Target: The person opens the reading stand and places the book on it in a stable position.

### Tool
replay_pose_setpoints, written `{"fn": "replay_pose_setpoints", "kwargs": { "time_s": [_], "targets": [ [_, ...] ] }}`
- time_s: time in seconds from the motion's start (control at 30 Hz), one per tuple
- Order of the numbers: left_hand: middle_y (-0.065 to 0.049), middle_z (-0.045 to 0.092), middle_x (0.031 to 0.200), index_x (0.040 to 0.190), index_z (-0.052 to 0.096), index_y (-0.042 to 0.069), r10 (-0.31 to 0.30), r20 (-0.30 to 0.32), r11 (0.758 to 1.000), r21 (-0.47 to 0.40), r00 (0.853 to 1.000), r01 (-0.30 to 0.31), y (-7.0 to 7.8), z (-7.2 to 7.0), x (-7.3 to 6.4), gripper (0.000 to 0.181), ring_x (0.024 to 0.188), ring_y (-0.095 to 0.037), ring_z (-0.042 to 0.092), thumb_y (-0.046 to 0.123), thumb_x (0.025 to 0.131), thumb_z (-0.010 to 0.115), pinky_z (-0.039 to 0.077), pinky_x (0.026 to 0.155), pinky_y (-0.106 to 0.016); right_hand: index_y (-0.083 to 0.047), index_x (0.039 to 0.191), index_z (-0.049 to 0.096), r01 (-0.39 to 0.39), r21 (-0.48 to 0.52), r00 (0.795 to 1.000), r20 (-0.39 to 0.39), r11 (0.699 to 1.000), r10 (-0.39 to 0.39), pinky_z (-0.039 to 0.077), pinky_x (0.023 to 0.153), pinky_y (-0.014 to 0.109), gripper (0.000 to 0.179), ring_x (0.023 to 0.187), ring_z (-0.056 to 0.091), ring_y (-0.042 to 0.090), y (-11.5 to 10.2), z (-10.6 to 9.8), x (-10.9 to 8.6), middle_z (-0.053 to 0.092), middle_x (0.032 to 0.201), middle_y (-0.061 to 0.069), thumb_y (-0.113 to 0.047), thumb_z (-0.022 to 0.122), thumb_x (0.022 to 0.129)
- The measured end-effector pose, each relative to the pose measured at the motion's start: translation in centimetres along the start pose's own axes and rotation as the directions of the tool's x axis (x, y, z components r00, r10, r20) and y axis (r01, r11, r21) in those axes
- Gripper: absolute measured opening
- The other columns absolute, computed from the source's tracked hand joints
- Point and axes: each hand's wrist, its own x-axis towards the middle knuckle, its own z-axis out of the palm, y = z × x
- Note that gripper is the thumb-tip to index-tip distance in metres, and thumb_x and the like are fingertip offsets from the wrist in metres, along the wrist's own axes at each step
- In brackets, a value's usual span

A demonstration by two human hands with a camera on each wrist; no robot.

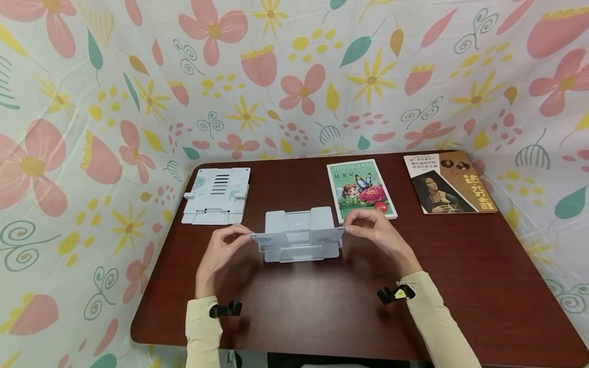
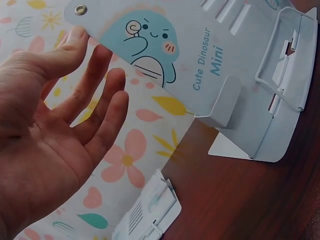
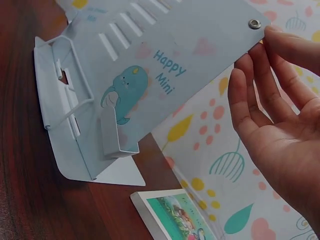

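Observation:
A pale metal book stand (image 1: 299,237) with printed cartoon dinosaurs stands on the dark table, its back panel raised at an angle from its base. At the panel's upper left corner, my left hand (image 1: 218,255) pinches the edge between thumb and fingers. My right hand (image 1: 384,239) pinches the opposite corner in the same way. In the left wrist view, the panel (image 2: 185,55) reads "Cute Dinosaur Mini", and a small side clip (image 2: 222,107) sticks out. The right wrist view shows "Happy Mini" on the panel (image 3: 185,95) and a wire page holder (image 3: 82,82) near the base.
Another book stand (image 1: 216,197) lies flat at the back left of the table (image 1: 299,312). Behind my right hand lies a green book (image 1: 361,189). A brown and white book (image 1: 453,184) lies at the back right. Flowered cloth (image 1: 294,122) hangs behind the table.

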Motion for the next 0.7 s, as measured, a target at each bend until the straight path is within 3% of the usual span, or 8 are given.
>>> {"fn": "replay_pose_setpoints", "kwargs": {
  "time_s": [0.17,0.4,0.6,0.7],
  "targets": [
    [0.003,0.071,0.097,0.102,0.076,-0.002,-0.006,0.033,1.000,-0.027,0.999,0.007,-0.5,-0.1,-0.4,0.011,0.090,-0.016,0.065,-0.001,0.093,0.069,0.057,0.082,-0.023,0.002,0.095,0.070,0.023,0.033,0.999,0.034,0.999,-0.024,0.057,0.079,0.025,0.006,0.087,0.064,0.012,0.4,0.0,-0.3,0.069,0.092,0.006,0.005,0.065,0.093],
    [-0.001,0.071,0.098,0.102,0.076,-0.001,-0.009,0.042,0.999,-0.031,0.999,0.010,-0.7,0.1,-0.4,0.011,0.093,-0.015,0.066,0.001,0.093,0.070,0.058,0.083,-0.025,0.014,0.092,0.064,0.051,0.055,0.994,0.094,0.997,-0.056,0.057,0.076,0.026,0.005,0.086,0.065,0.015,0.6,-0.3,-0.5,0.070,0.090,0.006,0.010,0.064,0.091],
    [-0.005,0.073,0.097,0.104,0.076,-0.003,-0.021,-0.023,0.998,-0.066,1.000,0.019,-0.9,0.8,-0.4,0.013,0.088,-0.025,0.072,0.001,0.093,0.070,0.062,0.082,-0.043,0.012,0.092,0.067,0.020,0.015,0.993,0.116,1.000,-0.022,0.057,0.076,0.026,0.006,0.086,0.064,0.017,0.4,-0.3,-0.7,0.069,0.091,0.013,0.007,0.067,0.090],
    [-0.002,0.073,0.096,0.106,0.074,-0.008,-0.020,-0.081,0.994,-0.113,0.997,0.011,-1.3,1.0,-0.3,0.015,0.086,-0.023,0.075,0.000,0.095,0.068,0.062,0.081,-0.044,0.008,0.093,0.070,0.008,-0.028,0.992,0.123,1.000,-0.005,0.058,0.077,0.027,0.006,0.087,0.064,0.017,0.3,0.2,-0.7,0.068,0.091,0.015,0.003,0.069,0.090]
  ]
}}
